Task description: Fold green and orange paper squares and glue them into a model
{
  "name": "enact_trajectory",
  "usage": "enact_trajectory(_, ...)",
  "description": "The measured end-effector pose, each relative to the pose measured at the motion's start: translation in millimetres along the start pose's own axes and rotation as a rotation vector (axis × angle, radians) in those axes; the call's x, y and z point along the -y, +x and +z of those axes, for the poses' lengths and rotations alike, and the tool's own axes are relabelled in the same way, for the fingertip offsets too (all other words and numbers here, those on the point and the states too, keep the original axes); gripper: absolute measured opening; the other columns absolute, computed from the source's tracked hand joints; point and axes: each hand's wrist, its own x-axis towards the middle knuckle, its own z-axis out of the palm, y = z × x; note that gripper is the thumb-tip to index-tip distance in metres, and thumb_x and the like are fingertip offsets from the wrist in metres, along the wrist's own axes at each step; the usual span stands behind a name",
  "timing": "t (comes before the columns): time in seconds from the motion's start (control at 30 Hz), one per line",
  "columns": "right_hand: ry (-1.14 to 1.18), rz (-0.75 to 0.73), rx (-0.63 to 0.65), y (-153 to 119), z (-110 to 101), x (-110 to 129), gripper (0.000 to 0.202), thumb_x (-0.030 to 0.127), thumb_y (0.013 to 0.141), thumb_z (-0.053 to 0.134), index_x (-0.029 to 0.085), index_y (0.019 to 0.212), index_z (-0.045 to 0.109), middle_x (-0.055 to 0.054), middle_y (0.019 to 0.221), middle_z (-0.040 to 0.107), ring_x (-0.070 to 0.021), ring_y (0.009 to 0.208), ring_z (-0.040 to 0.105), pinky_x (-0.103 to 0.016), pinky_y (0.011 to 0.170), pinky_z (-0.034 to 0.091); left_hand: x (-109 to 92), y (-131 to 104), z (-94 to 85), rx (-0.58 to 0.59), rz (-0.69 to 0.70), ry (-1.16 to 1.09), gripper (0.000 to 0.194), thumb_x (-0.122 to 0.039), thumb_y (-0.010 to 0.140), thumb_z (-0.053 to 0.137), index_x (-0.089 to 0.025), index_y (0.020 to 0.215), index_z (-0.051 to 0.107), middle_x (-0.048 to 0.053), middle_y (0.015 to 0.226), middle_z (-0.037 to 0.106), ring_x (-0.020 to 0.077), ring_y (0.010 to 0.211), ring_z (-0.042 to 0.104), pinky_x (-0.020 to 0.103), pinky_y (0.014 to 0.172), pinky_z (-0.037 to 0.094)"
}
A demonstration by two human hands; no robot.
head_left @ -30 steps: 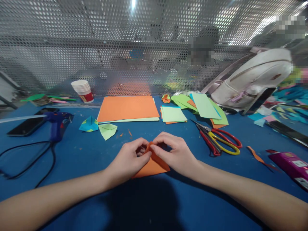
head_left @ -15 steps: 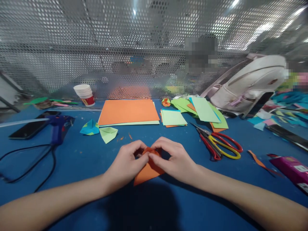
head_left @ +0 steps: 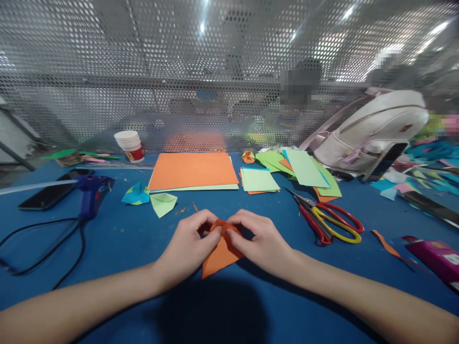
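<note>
A folded piece of orange paper [head_left: 220,258] is held low over the blue table, between both hands. My left hand [head_left: 191,241] pinches its upper left part, thumb on the near face and fingers behind. On the other side my right hand [head_left: 263,239] grips the upper right part the same way. The two thumbs are close together near the top fold, and the fingertips behind the paper are hidden. Beyond my left hand lie a folded light green paper piece [head_left: 163,204] and a folded blue and green one [head_left: 136,195].
Orange sheets [head_left: 193,171] and small green squares [head_left: 260,179] lie ahead. To the right are scissors [head_left: 319,220], a magenta packet [head_left: 435,258] and a pale backpack [head_left: 380,126]. A blue glue gun [head_left: 89,193], its cord, a phone [head_left: 50,193] and stacked paper cups [head_left: 129,145] stand left.
My thumbs have drawn slightly apart at the top fold, showing more of the orange paper between them. The whole view has shifted a little; both hands keep their hold.
</note>
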Motion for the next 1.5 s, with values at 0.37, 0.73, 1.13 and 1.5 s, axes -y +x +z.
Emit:
enact_trajectory(0.37,0.114,0.211,0.054,-0.2,1.3,-1.2,0.011,0.014,0.077,0.051,0.017,0.080,0.062,-0.001,0.074,0.065,-0.0116,0.067,0.058,-0.022,0.063,0.044,-2.9,3.9,1.6,0.019,-0.135,-0.105,0.012,-0.025,0.076,0.052,-0.015,0.072,0.058,-0.002,0.064,0.055,0.0109,0.061,0.049,0.021,0.054,0.040)
enact_trajectory(0.73,0.099,0.277,0.102,0.9,-0.2,-0.4,0.005,0.015,0.073,0.056,0.018,0.075,0.060,0.002,0.070,0.064,-0.0105,0.063,0.056,-0.021,0.059,0.041,-3.5,4.5,2.6,0.026,-0.134,-0.121,0.011,-0.023,0.075,0.053,-0.015,0.072,0.058,-0.002,0.064,0.054,0.0101,0.060,0.050,0.019,0.053,0.041)
enact_trajectory(1.13,0.088,0.283,0.127,-0.2,-0.9,-1.4,0.005,0.017,0.076,0.059,0.018,0.080,0.061,0.002,0.074,0.066,-0.0114,0.066,0.058,-0.022,0.060,0.042,-1.3,3.3,3.6,0.017,-0.098,-0.092,0.010,-0.024,0.076,0.052,-0.016,0.071,0.056,0.001,0.071,0.058,0.0122,0.066,0.051,0.022,0.057,0.042)
enact_trajectory(1.5,0.062,0.237,0.107,0.0,-2.0,-5.3,0.017,0.017,0.083,0.050,0.019,0.080,0.066,0.000,0.075,0.070,-0.0125,0.066,0.062,-0.023,0.062,0.044,-0.1,4.8,3.2,-0.007,-0.122,-0.064,0.011,-0.023,0.076,0.052,-0.016,0.071,0.058,-0.001,0.066,0.057,0.0116,0.062,0.050,0.021,0.055,0.042)
